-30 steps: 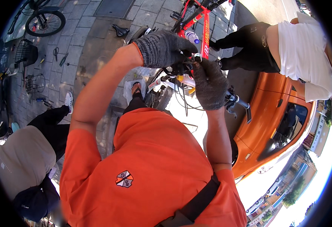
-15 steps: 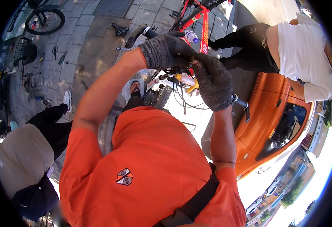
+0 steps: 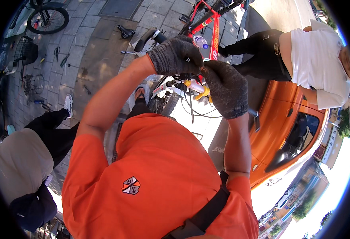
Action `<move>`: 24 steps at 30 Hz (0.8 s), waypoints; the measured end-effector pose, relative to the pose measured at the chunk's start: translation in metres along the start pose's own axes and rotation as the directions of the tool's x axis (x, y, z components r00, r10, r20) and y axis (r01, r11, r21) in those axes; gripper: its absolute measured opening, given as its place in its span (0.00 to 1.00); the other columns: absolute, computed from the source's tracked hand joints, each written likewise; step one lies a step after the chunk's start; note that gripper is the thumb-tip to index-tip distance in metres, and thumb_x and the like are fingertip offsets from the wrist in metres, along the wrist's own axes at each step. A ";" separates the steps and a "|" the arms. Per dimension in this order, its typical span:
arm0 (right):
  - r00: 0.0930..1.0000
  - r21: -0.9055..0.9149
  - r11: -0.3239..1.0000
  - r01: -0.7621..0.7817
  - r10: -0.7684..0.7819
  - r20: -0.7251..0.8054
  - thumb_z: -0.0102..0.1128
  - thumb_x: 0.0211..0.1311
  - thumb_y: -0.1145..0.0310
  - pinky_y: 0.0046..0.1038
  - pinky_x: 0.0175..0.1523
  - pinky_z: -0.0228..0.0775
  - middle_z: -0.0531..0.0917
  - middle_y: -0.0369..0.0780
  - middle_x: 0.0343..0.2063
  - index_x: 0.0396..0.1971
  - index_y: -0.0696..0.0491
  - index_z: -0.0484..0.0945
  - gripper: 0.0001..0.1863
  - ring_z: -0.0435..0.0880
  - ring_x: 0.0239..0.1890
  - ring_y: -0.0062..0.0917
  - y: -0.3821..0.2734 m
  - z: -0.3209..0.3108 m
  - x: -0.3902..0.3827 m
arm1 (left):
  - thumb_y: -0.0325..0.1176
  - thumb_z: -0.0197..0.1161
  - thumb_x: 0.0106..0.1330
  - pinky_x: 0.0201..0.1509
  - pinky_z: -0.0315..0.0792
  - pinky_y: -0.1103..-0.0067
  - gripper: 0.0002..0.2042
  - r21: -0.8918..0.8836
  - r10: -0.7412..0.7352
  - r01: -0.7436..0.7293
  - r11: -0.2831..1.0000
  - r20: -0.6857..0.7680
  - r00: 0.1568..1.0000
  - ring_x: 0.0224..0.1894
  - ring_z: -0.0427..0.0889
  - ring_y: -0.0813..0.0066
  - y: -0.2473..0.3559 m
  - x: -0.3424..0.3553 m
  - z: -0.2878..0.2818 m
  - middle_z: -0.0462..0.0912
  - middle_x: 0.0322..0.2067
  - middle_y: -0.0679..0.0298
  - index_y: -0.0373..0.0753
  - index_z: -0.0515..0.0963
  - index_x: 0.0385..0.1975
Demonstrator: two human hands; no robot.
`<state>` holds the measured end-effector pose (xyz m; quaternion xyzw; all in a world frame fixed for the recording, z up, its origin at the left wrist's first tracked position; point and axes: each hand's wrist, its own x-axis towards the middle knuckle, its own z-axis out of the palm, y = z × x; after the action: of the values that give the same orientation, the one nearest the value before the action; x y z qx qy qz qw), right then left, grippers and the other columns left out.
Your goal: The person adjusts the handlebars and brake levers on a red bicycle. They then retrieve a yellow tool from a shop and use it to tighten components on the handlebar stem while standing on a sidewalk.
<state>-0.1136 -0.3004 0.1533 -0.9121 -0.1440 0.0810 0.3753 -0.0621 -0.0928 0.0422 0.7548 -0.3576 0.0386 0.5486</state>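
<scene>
My left hand [image 3: 175, 55] and my right hand [image 3: 227, 91], both in dark grey knit work gloves, meet fingertip to fingertip in front of me. Their fingers are closed in a pinch, and whatever lies between them is too small and too covered to name. Below the hands is a partly hidden bicycle with a white frame, thin black cables [image 3: 191, 104] and a wide tyre. A pale bottle-like thing with yellow ends [image 3: 197, 85] shows just under my right hand. Beyond them are a red bicycle frame [image 3: 215, 38] and a clear plastic bottle [image 3: 200, 41].
An orange car [image 3: 274, 123] stands at the right, beside a person in a white shirt [image 3: 316, 65]. Someone in a beige top [image 3: 23, 161] is low at the left. On the paving lie a black saddle [image 3: 126, 31], hand tools [image 3: 65, 60], a wire basket [image 3: 26, 49] and a bicycle wheel [image 3: 48, 20].
My hands stay pinched together, with the fingers slightly shifted. The view has tilted a little, and the person in white appears slightly lower and further left.
</scene>
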 end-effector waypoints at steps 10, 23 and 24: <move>0.978 0.176 0.980 -0.094 0.124 -0.168 0.70 0.67 0.63 0.29 0.41 0.78 0.88 0.43 0.31 0.42 0.57 0.86 0.13 0.88 0.33 0.23 0.002 0.026 -0.006 | 0.32 0.77 0.57 0.35 0.76 0.74 0.09 0.017 -0.091 0.093 0.996 -0.063 0.994 0.32 0.82 0.69 0.003 -0.006 0.013 0.82 0.30 0.63 0.41 0.81 0.30; 0.983 -0.135 0.975 0.176 -0.181 -0.023 0.62 0.70 0.70 0.34 0.45 0.78 0.86 0.48 0.36 0.45 0.55 0.83 0.09 0.89 0.38 0.36 0.000 0.012 0.007 | 0.42 0.81 0.49 0.71 0.67 0.60 0.41 0.749 -0.306 0.076 0.658 0.173 0.936 0.64 0.77 0.60 0.056 0.005 -0.039 0.80 0.59 0.57 0.46 0.73 0.66; 0.976 -0.171 0.962 0.214 -0.216 0.006 0.62 0.70 0.71 0.31 0.46 0.78 0.86 0.47 0.36 0.47 0.55 0.83 0.09 0.89 0.39 0.34 -0.003 0.010 0.008 | 0.43 0.82 0.47 0.73 0.65 0.59 0.44 0.814 -0.433 0.055 0.579 0.249 0.866 0.67 0.75 0.59 0.064 0.010 -0.044 0.78 0.62 0.58 0.46 0.70 0.69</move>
<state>-0.1096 -0.2895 0.1484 -0.9203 -0.2460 0.0213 0.3035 -0.0772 -0.0695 0.1154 0.9489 -0.3032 -0.0514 0.0714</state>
